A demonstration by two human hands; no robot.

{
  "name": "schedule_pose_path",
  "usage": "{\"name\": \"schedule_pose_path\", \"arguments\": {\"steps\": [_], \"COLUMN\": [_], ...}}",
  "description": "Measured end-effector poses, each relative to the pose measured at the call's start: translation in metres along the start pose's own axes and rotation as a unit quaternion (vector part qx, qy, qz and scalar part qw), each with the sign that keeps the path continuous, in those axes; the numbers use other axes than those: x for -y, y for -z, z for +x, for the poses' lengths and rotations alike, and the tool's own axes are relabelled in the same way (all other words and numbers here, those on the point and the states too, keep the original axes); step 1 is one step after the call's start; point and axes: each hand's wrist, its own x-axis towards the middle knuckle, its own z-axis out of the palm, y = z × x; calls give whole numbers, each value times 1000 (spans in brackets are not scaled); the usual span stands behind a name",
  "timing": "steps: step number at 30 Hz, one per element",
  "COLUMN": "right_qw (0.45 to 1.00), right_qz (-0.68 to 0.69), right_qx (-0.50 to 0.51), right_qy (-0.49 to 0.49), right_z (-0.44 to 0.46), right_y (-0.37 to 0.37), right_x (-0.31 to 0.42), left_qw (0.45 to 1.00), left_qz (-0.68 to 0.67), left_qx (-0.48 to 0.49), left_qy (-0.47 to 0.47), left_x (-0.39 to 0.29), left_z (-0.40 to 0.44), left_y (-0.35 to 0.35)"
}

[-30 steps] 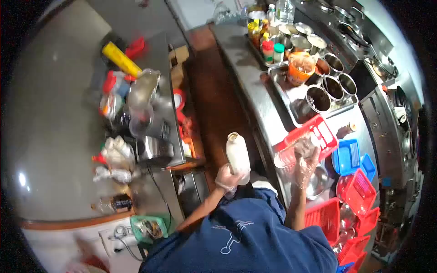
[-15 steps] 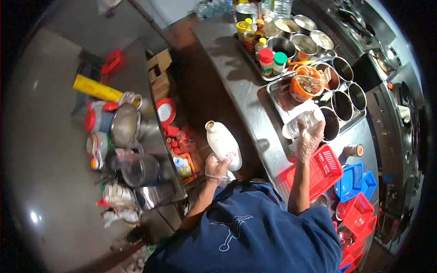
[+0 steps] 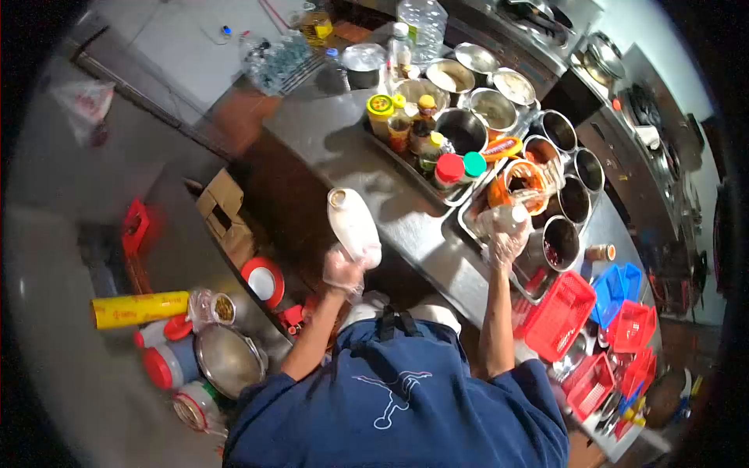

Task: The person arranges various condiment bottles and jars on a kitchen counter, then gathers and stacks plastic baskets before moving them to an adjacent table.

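Observation:
My left hand (image 3: pixel 343 271), in a clear plastic glove, is closed around the lower part of a white plastic bottle (image 3: pixel 355 228) with a brownish mouth. That bottle is tilted and hangs over the gap between the two counters. My right hand (image 3: pixel 507 247), gloved too, grips a clear plastic bottle (image 3: pixel 498 221) with a white top above a metal tray (image 3: pixel 470 226). Just beyond it stands an orange tub (image 3: pixel 499 192) with a clear plastic sheet or bag over its rim.
Several steel pots (image 3: pixel 575 199) stand right of the tub. Seasoning bottles (image 3: pixel 449 169) fill another tray. Red baskets (image 3: pixel 559 316) and blue baskets (image 3: pixel 611 295) lie near my right arm. On the left counter are a yellow roll (image 3: pixel 140 309) and a metal bowl (image 3: pixel 228 360).
My view has shifted, so more floor shows at the back. The clear bottle now sits closer to the orange tub. Both hands keep hold of their bottles.

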Motion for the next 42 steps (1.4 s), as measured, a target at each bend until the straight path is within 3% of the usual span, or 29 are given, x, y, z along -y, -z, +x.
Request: {"name": "schedule_pose_path", "arguments": {"steps": [1, 3, 5, 6, 7, 9, 11, 13, 14, 15, 17, 18, 19, 21, 23, 24, 25, 26, 27, 28, 29, 31, 32, 34, 35, 37, 39, 41, 42], "right_qw": [998, 998, 999, 999, 997, 995, 995, 993, 998, 998, 996, 1000, 1000, 996, 998, 989, 988, 979, 959, 956, 963, 925, 953, 947, 945, 931, 922, 905, 899], "right_qz": [67, 57, 24, -23, -69, 73, 73, -77, 50, -13, 37, -22, 8, -66, 4, -120, -127, -165, -200, -156, -166, -276, -90, -3, 11, 13, 18, -36, -37], "right_qx": [-6, -23, -31, -34, -34, -40, -27, -21, -27, -18, 15, -3, 15, -2, -59, -76, -81, -103, -130, -157, -179, -227, -257, -278, -284, -317, -347, -373, -387], "right_qy": [11, 5, -25, -17, -9, -55, -57, 82, 39, 56, 77, 5, 4, 57, -28, 43, 38, -58, -154, -195, -118, -132, -136, -162, -162, -182, -173, -201, -203], "right_z": [-2, -4, -10, -9, -6, -3, -3, -2, 0, 1, 4, 1, 1, 1, -6, -11, -13, -17, -24, -28, -31, -48, -53, -73, -82, -105, -126, -143, -151], "right_y": [-5, -13, -16, -18, -21, -34, -36, -24, -38, -38, -34, -32, -35, -34, -42, -47, -52, -55, -55, -62, -67, -74, -83, -86, -84, -80, -74, -65, -60], "right_x": [-14, -5, 15, 17, 17, 7, -12, -23, -10, 2, -10, -20, 5, -10, -31, -24, -22, -21, -20, -12, -14, -10, -5, 7, 9, 16, 19, 35, 34], "left_qw": [994, 992, 997, 1000, 999, 996, 985, 992, 968, 969, 984, 987, 989, 993, 998, 997, 993, 974, 971, 985, 992, 987, 987, 988, 969, 948, 902, 892, 874], "left_qz": [-63, -114, 75, 12, 50, 69, 158, 73, 218, 214, 160, 130, 130, 117, 58, 47, 42, 184, 184, 124, 63, -21, 4, -4, 174, 211, 340, 380, 414], "left_qx": [27, 48, 22, 10, -3, -31, -66, -100, -112, -112, -84, -96, -76, -19, 28, 62, 99, 102, 122, 117, 111, 155, 155, 151, 156, 151, 133, 143, 106], "left_qy": [89, 18, 25, 11, -2, -54, 13, 23, -42, -46, 0, -6, -8, 30, -6, 16, 45, -89, -87, -32, 22, 35, 34, 34, -84, -187, -231, -197, -233], "left_x": [-18, -16, -18, -12, -45, -22, 3, -5, 8, 24, 22, 39, 60, 88, 53, 59, 73, 90, 108, 76, 56, 101, 100, 129, 104, 67, 62, 33, 30], "left_z": [17, 59, 89, 102, 112, 138, 166, 195, 219, 237, 266, 287, 309, 352, 363, 375, 382, 395, 393, 389, 388, 401, 400, 415, 409, 395, 393, 377, 367], "left_y": [7, 10, 20, 16, 14, 16, 22, 19, 24, 23, 28, 25, 27, 25, 20, 22, 26, 24, 27, 25, 19, 12, 14, 19, 24, 31, 39, 41, 46]}}
